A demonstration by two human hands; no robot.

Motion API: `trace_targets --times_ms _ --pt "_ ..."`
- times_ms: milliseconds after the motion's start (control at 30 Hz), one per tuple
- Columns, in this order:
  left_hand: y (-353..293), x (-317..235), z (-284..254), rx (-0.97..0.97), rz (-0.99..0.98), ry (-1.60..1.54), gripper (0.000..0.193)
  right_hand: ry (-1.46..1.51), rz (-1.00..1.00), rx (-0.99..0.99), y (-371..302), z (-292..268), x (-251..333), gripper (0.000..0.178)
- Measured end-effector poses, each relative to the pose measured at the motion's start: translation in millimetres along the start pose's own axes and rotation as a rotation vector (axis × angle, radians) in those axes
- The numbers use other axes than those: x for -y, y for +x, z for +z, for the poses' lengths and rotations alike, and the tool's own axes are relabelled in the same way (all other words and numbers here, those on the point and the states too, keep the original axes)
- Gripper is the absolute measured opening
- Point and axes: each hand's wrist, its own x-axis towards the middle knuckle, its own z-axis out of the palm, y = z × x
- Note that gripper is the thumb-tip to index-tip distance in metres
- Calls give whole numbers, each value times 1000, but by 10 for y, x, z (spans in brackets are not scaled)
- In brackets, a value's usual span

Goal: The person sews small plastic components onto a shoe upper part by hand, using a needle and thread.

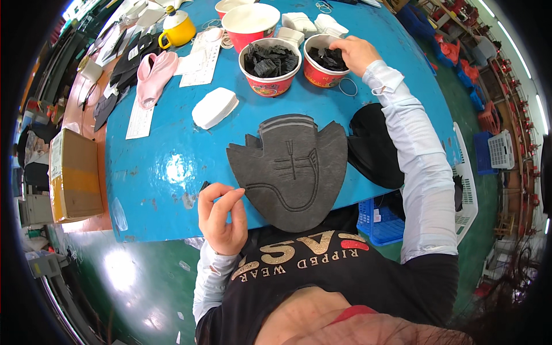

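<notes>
A dark grey, shield-shaped cut piece (pixel 296 167), apparently a shoe upper, lies at the table's near edge with curved stitched lines on it; more layers show beneath it. At its left edge is my left hand (pixel 223 218), its fingers curled and fingertips close to the piece. A tiny black bit (pixel 204 186) shows beside those fingers; whether they hold it is unclear. My right hand (pixel 359 54) reaches over the rim of the right red paper bowl (pixel 323 76), fingers bent together among small black ribbed pieces (pixel 326 57). Its fingertips are partly hidden.
Another red bowl (pixel 270 86) of black pieces stands left of it, with a larger bowl (pixel 251 26) behind. White stacked pads (pixel 215 108), a yellow pot (pixel 177 29) and a pink shoe piece (pixel 155 77) lie leftward. Black pieces (pixel 374 146) sit under my right forearm; a cardboard box (pixel 75 175) stands far left.
</notes>
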Motion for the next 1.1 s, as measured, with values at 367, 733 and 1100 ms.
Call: trace_targets --times_ms 367,733,1100 --pt "-24 -38 51 17 -20 -52 29 137 -35 314 10 -254 -26 23" --pt "277 -223 294 126 -69 -435 58 1223 63 -133 -1019 -633 1241 20" --pt "198 -268 428 158 -421 -850 22 1032 -12 -238 -1934 -736 1773 27"
